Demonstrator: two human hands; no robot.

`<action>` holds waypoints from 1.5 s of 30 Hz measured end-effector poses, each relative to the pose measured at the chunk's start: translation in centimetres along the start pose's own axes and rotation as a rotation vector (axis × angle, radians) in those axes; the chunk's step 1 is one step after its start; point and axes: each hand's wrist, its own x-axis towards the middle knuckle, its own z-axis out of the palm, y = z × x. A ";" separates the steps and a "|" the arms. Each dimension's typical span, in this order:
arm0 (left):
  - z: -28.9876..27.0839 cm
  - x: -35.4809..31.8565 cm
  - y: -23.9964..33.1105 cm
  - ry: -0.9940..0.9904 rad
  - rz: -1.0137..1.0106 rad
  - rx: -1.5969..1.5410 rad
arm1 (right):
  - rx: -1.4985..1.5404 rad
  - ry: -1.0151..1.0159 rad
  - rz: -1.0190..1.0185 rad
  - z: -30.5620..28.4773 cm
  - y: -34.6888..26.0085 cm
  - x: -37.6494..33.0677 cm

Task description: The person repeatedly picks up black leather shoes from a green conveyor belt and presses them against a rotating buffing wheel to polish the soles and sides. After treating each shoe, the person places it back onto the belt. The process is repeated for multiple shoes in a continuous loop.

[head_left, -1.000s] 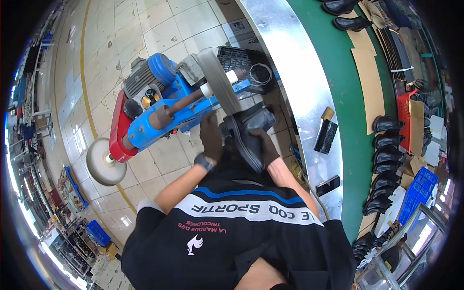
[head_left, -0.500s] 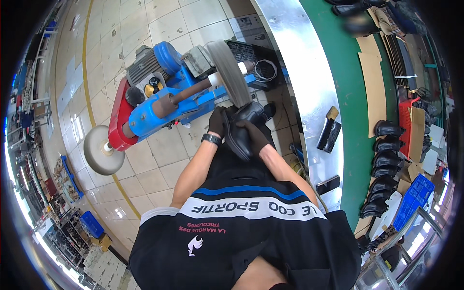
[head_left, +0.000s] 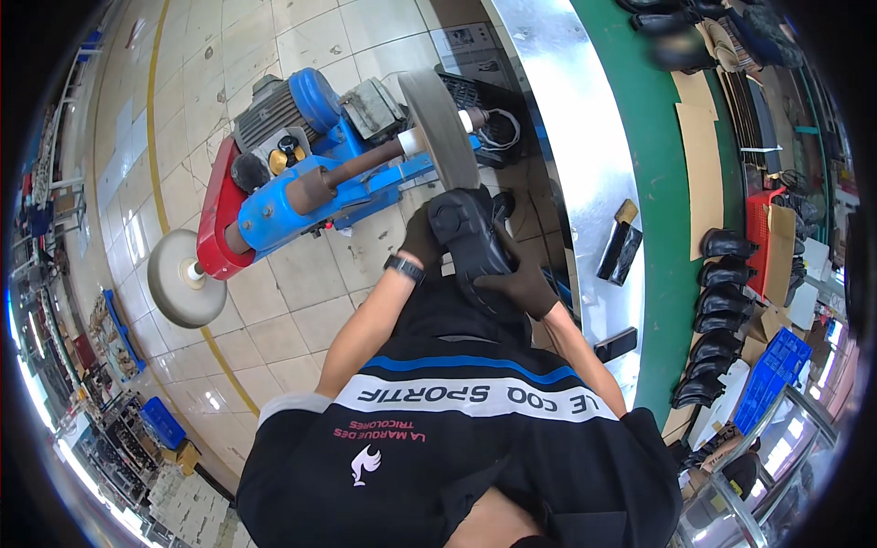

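A black shoe (head_left: 468, 239) is held in both my gloved hands, its dark sole with the heel block turned up toward me. The heel end lies at the lower edge of a grey buffing wheel (head_left: 442, 137); whether it touches cannot be made out. My left hand (head_left: 422, 236), in a dark glove, closes on the shoe's left side near the heel. My right hand (head_left: 523, 281), gloved too, grips the right side nearer the toe. The wheel sits on the shaft of a blue machine (head_left: 297, 205); a second pale wheel (head_left: 187, 279) is at its left end.
Right of me runs a metal-edged green bench (head_left: 653, 173). A brush (head_left: 621, 242) and a phone (head_left: 617, 344) lie on its metal strip. Several black shoes (head_left: 726, 297) line the bench beside a red basket (head_left: 758, 242). A dark crate (head_left: 461, 91) stands behind the wheel.
The shoe has been rolled over, so its sole now faces up instead of its upper and side. My right hand has shifted toward the toe and nearer my body.
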 end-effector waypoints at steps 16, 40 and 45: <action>-0.6 5.2 0.3 -0.144 0.415 0.895 | 0.927 0.019 0.220 1.9 4.1 0.9; -3.3 0.4 4.8 0.021 0.017 0.047 | 1.504 -0.294 0.251 2.1 5.4 0.7; -5.6 0.4 2.7 -0.142 -0.229 -0.248 | 1.632 -0.314 0.329 3.5 6.3 4.3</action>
